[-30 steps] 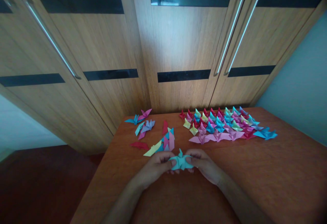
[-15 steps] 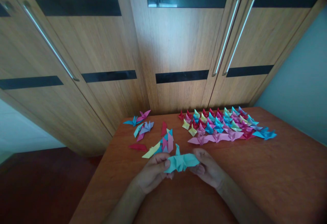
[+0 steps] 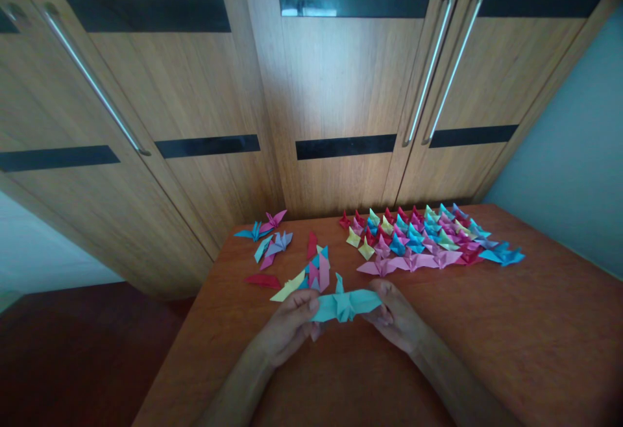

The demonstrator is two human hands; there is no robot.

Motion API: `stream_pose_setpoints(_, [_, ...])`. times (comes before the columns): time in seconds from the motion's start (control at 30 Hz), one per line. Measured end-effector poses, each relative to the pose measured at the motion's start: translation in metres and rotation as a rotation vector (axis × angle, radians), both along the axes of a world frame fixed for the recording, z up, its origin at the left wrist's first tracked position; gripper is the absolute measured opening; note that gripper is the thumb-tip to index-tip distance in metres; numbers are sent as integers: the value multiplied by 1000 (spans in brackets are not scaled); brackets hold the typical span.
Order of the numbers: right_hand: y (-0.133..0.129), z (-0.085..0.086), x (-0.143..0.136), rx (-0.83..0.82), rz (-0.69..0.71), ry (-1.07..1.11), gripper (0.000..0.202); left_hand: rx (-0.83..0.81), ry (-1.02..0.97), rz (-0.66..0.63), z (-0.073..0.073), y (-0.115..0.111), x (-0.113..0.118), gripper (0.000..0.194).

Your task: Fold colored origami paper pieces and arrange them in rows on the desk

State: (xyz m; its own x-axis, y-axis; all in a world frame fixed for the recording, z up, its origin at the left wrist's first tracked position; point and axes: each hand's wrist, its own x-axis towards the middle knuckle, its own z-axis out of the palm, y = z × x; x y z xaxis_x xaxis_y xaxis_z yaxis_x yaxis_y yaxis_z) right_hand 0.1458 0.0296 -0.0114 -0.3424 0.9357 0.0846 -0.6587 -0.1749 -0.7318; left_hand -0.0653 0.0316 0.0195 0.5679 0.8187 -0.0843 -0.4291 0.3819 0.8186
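Observation:
A turquoise paper crane (image 3: 345, 306) is held above the near part of the table, its wings stretched out to both sides and one thin point sticking up. My left hand (image 3: 290, 327) pinches the left wing between thumb and fingers. At the other wing tip, my right hand (image 3: 395, 318) is closed on the paper, its lower fingers curled beneath. Just beyond my left hand lie folded paper pieces in yellow (image 3: 289, 286), pink (image 3: 324, 271) and red (image 3: 263, 280), partly overlapping.
Several rows of colourful paper cranes (image 3: 411, 261) stand at the back right of the brown table (image 3: 487, 342). A few looser cranes (image 3: 280, 243) lie at the back left. A wooden wardrobe (image 3: 341, 83) with metal handles rises behind the table.
The crane's wings are spread wider and flatter than before. My left thumb has shifted slightly on the left wing; both hands keep hold of the crane.

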Motion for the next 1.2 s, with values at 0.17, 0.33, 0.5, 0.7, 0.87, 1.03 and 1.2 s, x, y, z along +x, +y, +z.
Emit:
stream_pose_setpoints(0.17, [3,-1,-2,-40,-50,-1,52,-6,52,64,0,1,2,33])
stream_pose_setpoints(0.33, [7,1,-1,-82,-104,37,47,53,114,103,2,4,3,41])
stream_pose_setpoints(0.5, [12,7,6,-80,-174,32,40,80,118,151,7,8,-2,41])
stream_pose_setpoints(0.7, [7,7,3,112,-344,-459,33,152,326,251,7,11,0,42])
stream_pose_setpoints(0.87, [-1,13,-4,448,-435,-874,19,346,537,206,4,7,7,40])
stream_pose_setpoints(1.03, [0,10,-7,566,-449,-960,16,506,606,129,1,1,14,39])
stream_pose_setpoints(1.2, [6,11,7,584,-662,-1130,13,461,564,13,-3,-1,17,31])
